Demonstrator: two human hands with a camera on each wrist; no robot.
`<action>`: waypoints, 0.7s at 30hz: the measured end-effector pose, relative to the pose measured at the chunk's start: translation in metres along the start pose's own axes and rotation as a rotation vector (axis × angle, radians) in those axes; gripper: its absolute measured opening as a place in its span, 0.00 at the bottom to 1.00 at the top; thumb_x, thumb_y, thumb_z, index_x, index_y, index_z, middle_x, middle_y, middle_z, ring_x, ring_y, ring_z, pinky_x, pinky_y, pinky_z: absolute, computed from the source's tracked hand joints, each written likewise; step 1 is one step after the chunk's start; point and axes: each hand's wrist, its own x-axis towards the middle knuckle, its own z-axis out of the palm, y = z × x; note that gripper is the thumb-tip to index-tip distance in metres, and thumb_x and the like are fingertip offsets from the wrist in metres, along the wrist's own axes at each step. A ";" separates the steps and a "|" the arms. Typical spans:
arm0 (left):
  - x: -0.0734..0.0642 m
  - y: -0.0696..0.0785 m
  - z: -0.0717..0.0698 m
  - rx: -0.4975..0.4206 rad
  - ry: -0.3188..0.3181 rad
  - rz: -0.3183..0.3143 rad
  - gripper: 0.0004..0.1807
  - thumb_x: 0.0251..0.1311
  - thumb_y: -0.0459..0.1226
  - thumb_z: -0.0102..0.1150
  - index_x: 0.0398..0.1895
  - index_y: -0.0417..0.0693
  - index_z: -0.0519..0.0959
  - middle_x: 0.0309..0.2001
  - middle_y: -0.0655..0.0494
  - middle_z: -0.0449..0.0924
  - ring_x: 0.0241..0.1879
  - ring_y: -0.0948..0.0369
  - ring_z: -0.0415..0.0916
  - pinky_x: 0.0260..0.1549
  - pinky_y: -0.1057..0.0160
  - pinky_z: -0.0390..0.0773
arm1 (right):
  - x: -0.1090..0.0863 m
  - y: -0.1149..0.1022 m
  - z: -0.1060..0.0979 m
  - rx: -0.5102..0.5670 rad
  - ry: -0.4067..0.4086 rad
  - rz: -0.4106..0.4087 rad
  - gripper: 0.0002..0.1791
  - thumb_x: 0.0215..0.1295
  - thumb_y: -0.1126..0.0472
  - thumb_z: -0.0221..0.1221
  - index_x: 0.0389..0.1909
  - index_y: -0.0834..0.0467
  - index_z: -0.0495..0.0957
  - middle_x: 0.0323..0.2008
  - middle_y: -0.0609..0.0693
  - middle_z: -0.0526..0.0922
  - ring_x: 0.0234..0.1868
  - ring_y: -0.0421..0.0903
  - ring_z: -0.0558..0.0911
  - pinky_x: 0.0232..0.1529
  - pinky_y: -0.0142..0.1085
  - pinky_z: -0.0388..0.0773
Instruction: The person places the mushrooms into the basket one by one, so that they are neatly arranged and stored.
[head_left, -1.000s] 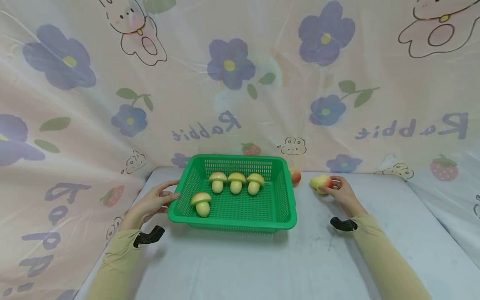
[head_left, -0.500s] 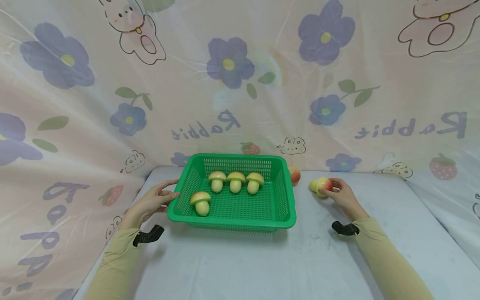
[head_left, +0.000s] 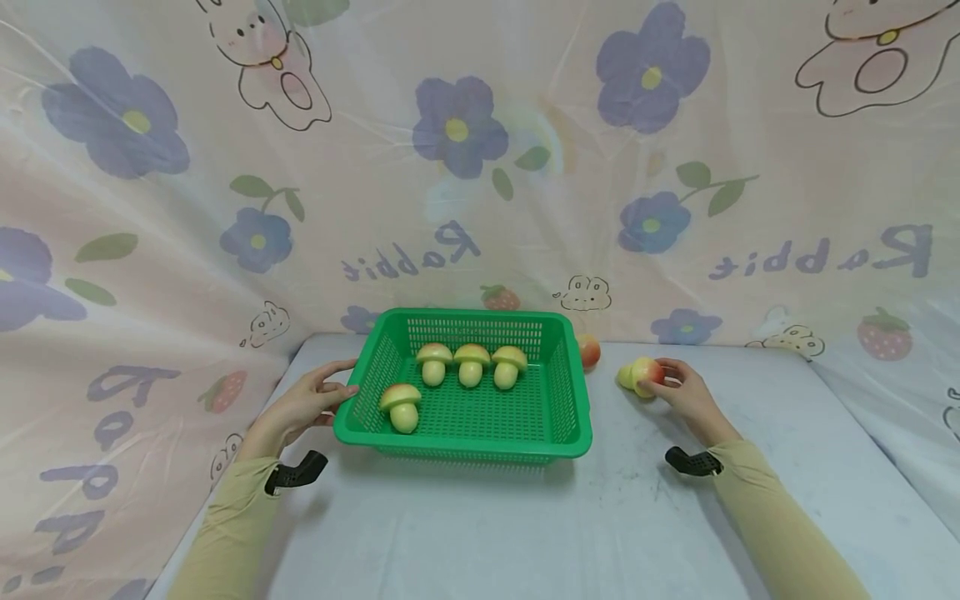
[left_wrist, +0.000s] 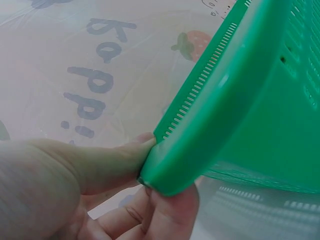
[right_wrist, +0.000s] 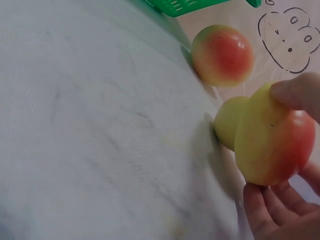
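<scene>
My left hand (head_left: 303, 408) pinches the left rim of a green plastic basket (head_left: 480, 448), thumb on top and fingers under the edge in the left wrist view. Inside the basket are several toy mushrooms: a row along the back, including one mushroom (head_left: 471, 367) in the middle, and a single mushroom (head_left: 402, 408) near the front left corner. Right of the basket, my right hand (head_left: 690, 396) grips another toy mushroom (right_wrist: 267, 140) by its yellow and red cap. Thumb and fingers lie on opposite sides of that cap, and its stem points left, close over the table.
A round red-yellow thing (right_wrist: 222, 56) sits by the basket's back right side, partly hidden by the basket in the head view. The white tabletop (head_left: 480, 533) ends at a printed curtain (head_left: 480, 208) at the back and left.
In my right hand the toy mushroom has turned a little, its stem end coming slightly lower and nearer. My left hand and the basket have hardly moved.
</scene>
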 end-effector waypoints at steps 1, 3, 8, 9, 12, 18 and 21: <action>0.000 0.000 0.000 0.000 0.000 0.000 0.40 0.68 0.40 0.56 0.76 0.47 0.46 0.39 0.47 0.79 0.32 0.58 0.80 0.29 0.62 0.81 | -0.001 0.000 0.000 0.004 -0.003 -0.001 0.43 0.62 0.52 0.65 0.69 0.68 0.54 0.63 0.67 0.60 0.63 0.61 0.64 0.45 0.25 0.66; 0.000 0.001 0.000 0.000 -0.001 -0.001 0.40 0.68 0.40 0.55 0.76 0.46 0.46 0.39 0.47 0.79 0.32 0.58 0.80 0.28 0.62 0.81 | -0.001 0.000 -0.001 0.012 -0.004 0.002 0.43 0.61 0.51 0.65 0.69 0.67 0.54 0.63 0.67 0.60 0.63 0.61 0.64 0.45 0.25 0.67; 0.000 0.000 0.000 0.008 0.006 -0.009 0.40 0.68 0.40 0.55 0.76 0.47 0.46 0.39 0.47 0.79 0.32 0.59 0.79 0.29 0.62 0.80 | -0.005 0.000 -0.002 0.003 -0.032 -0.002 0.44 0.62 0.51 0.65 0.69 0.66 0.53 0.64 0.68 0.59 0.64 0.62 0.63 0.53 0.34 0.67; 0.000 0.000 0.000 0.011 0.007 -0.009 0.40 0.68 0.40 0.55 0.76 0.47 0.46 0.39 0.47 0.79 0.31 0.59 0.79 0.29 0.63 0.80 | -0.006 0.000 -0.002 0.002 -0.040 -0.005 0.44 0.62 0.51 0.65 0.69 0.67 0.53 0.64 0.68 0.59 0.65 0.63 0.63 0.53 0.33 0.68; -0.002 0.001 0.001 0.015 0.010 -0.011 0.39 0.68 0.40 0.56 0.76 0.48 0.47 0.39 0.46 0.79 0.31 0.59 0.79 0.28 0.63 0.80 | -0.008 -0.001 -0.004 0.000 -0.061 -0.015 0.43 0.63 0.51 0.64 0.69 0.67 0.53 0.64 0.69 0.59 0.65 0.63 0.63 0.49 0.27 0.69; -0.002 0.002 0.001 0.021 0.014 -0.009 0.39 0.68 0.40 0.56 0.76 0.48 0.48 0.39 0.45 0.79 0.30 0.60 0.78 0.28 0.63 0.80 | -0.012 -0.004 -0.010 -0.012 -0.069 -0.075 0.40 0.64 0.53 0.62 0.69 0.68 0.56 0.61 0.67 0.65 0.55 0.46 0.73 0.43 0.24 0.71; -0.002 0.002 0.001 0.022 0.018 -0.011 0.39 0.68 0.40 0.56 0.76 0.48 0.48 0.39 0.46 0.78 0.30 0.60 0.78 0.28 0.62 0.80 | -0.013 -0.007 -0.013 -0.004 -0.051 -0.112 0.38 0.65 0.55 0.62 0.67 0.70 0.58 0.56 0.59 0.70 0.47 0.31 0.74 0.43 0.24 0.73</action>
